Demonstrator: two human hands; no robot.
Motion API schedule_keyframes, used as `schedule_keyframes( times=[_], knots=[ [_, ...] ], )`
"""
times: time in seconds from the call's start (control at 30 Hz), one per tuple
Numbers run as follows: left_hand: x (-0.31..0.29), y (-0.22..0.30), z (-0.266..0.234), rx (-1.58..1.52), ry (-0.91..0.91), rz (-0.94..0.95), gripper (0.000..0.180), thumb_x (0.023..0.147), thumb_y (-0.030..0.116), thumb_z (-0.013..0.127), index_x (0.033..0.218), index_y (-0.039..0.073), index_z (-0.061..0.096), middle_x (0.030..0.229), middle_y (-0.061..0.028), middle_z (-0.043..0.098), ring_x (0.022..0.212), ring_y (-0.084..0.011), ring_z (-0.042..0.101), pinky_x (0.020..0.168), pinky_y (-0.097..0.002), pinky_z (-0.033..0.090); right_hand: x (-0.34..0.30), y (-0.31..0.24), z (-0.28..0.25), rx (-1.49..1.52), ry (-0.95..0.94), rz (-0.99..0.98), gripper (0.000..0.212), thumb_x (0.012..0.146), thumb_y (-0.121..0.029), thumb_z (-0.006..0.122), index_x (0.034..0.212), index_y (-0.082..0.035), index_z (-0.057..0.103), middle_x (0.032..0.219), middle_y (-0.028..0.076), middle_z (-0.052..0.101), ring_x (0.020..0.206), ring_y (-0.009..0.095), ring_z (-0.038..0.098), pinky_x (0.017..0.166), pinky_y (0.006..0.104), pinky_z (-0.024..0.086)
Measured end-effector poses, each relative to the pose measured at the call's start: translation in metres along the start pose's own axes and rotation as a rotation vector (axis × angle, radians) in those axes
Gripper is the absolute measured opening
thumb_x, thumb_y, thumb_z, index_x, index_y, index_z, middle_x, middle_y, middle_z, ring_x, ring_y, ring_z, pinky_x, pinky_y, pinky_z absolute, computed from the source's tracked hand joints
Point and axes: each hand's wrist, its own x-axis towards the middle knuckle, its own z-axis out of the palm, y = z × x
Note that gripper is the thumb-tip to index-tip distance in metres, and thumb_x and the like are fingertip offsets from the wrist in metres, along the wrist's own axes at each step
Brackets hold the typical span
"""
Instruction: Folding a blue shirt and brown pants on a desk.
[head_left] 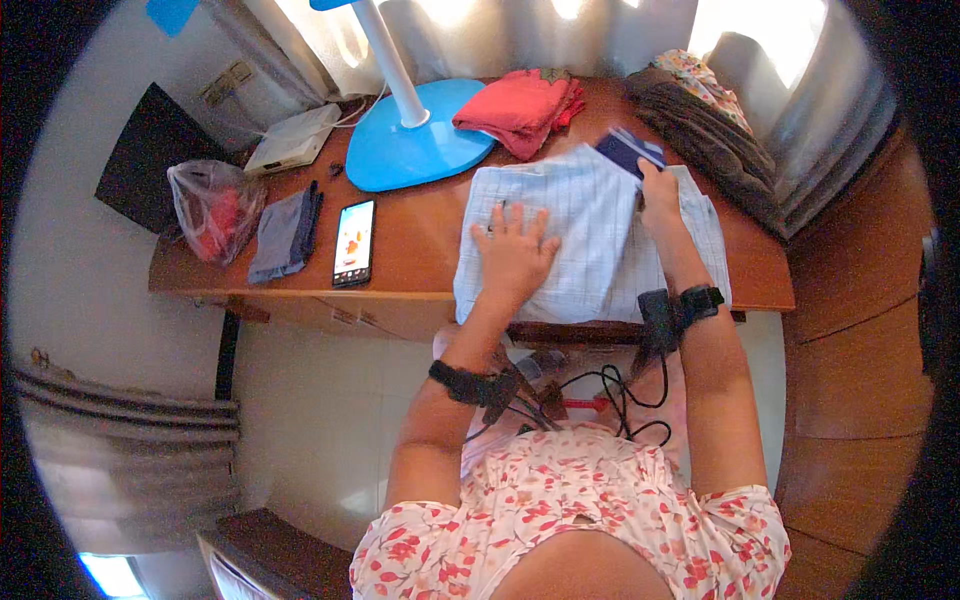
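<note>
A light blue checked cloth (570,190) is spread on the desk in front of me, its near edge reaching the desk's front edge. My left hand (515,255) lies flat on it with the fingers spread. At the cloth's far right, my right hand (658,195) is closed on the edge of a navy cloth with white stripes (628,150). Part of the checked cloth passes beneath my right forearm. Whether the navy piece is joined to the checked cloth, I cannot tell.
Around the cloth on the brown desk (420,240) are a blue-based stand (425,140), a folded red cloth (520,105), a dark brown cloth pile (710,130), a phone (354,243), folded grey cloth (283,235), a plastic bag (213,210) and a white box (295,138). Cables (620,390) hang near my lap.
</note>
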Motion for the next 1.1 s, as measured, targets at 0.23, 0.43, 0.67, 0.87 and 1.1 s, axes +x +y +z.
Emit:
schedule_keyframes(
  times=[0.23,0.43,0.67,0.87,1.1],
  knots=[
    [0.002,0.015,-0.002,0.063,-0.006,0.026,0.050,0.079,0.048,0.047,0.119,0.019,0.049,0.127,-0.0166,0.040,0.121,-0.0378,0.030,0.089,-0.0649,0.019,0.019,0.010,-0.016,-0.090,0.047,0.087,0.025,0.081,-0.019,0.054,0.093,0.002,0.056,0.082,0.007,0.058,0.072,0.016,0.051,0.064,0.0310,0.042],
    [0.000,0.019,0.003,0.052,-0.024,0.067,0.051,0.079,0.049,0.045,0.120,0.019,0.048,0.128,-0.0168,0.039,0.122,-0.0374,0.029,0.091,-0.0643,0.018,0.031,0.013,-0.029,-0.394,0.126,0.044,0.030,0.079,-0.023,0.055,0.096,0.001,0.057,0.088,0.015,0.060,0.079,0.026,0.056,0.071,0.0346,0.043],
    [-0.002,0.015,0.006,0.091,-0.078,0.059,0.051,0.081,0.050,0.042,0.121,0.020,0.047,0.131,-0.0168,0.036,0.122,-0.0372,0.028,0.092,-0.0624,0.017,-0.002,-0.023,-0.006,-0.934,0.353,-0.236,0.048,0.072,-0.025,0.061,0.107,0.002,0.043,0.105,0.022,0.054,0.094,0.038,0.052,0.081,0.0413,0.040],
    [0.004,0.013,-0.005,0.150,-0.145,0.053,0.051,0.080,0.049,0.044,0.121,0.019,0.047,0.131,-0.0168,0.036,0.123,-0.0371,0.028,0.092,-0.0613,0.019,-0.062,-0.017,0.025,-1.025,-0.050,-0.809,0.059,0.067,-0.022,0.064,0.116,0.001,0.040,0.122,0.021,0.041,0.112,0.036,0.038,0.096,0.0455,0.027],
    [0.051,0.000,-0.026,-0.051,-0.473,0.149,0.055,0.080,0.049,0.047,0.127,0.021,0.038,0.135,-0.0157,0.029,0.126,-0.0355,0.023,0.092,-0.0620,0.022,-0.089,0.002,0.020,-1.447,-0.453,-0.585,0.061,0.078,-0.041,0.050,0.127,-0.008,0.036,0.135,0.014,0.029,0.125,0.035,0.024,0.100,0.0522,0.016]
  ],
)
